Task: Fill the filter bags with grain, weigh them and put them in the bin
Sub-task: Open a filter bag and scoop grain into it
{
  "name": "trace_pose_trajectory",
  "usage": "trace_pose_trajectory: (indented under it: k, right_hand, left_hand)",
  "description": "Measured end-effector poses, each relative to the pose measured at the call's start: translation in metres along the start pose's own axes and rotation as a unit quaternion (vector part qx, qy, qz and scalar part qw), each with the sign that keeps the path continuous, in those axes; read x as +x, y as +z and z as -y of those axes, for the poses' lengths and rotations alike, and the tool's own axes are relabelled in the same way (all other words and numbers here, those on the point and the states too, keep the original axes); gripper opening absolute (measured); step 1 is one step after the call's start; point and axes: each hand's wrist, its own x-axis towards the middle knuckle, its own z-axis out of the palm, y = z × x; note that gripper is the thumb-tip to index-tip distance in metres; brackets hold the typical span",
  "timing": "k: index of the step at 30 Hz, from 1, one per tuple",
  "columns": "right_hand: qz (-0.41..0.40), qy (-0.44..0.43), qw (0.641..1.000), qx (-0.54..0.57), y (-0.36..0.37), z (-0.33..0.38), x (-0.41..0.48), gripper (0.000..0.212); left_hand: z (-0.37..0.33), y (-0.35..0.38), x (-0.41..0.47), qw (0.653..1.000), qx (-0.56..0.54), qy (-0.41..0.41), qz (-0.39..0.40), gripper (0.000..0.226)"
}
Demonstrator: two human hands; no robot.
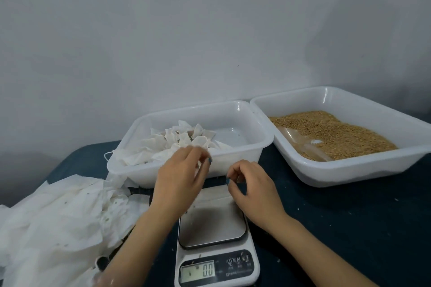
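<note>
A white bin [235, 158] at centre holds a heap of filled filter bags [186, 140]. To its right, a second white bin [349, 170] holds brown grain [338, 133] and a clear scoop [303, 144]. The digital scale [212, 228] in front reads 0.0. A flat white filter bag [214, 196] lies over the scale's far edge. My left hand [184, 175] is curled at the bag's left side and my right hand [251, 186] pinches near its right corner. The exact grip is blurred.
A loose pile of empty white filter bags [58, 221] covers the table's left part, with some spilling over the centre bin's left rim. The dark blue table [338, 216] carries scattered grain crumbs. A plain wall stands close behind both bins.
</note>
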Motion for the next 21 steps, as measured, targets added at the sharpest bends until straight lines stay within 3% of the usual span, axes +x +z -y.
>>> trace_pose_trajectory:
  k: [3,6,10,21]
  right_hand:
    - [0.001,-0.003,1.0,0.001,0.0,0.0,-0.001,0.023]
    - [0.004,-0.002,1.0,0.004,0.0,0.001,-0.002,0.023]
    - [0.007,0.0,1.0,0.001,0.0,0.002,-0.003,0.021]
    - [0.013,-0.001,1.0,-0.009,-0.003,0.003,-0.003,0.024]
  left_hand:
    - [0.01,-0.012,-0.031,0.99,0.103,-0.07,0.068,0.018]
    - [0.045,-0.023,-0.047,0.935,0.263,-0.175,0.161,0.027]
    - [0.084,-0.025,-0.058,0.877,0.306,-0.249,0.272,0.039]
    - [0.072,-0.026,-0.061,0.93,0.245,-0.245,0.123,0.008]
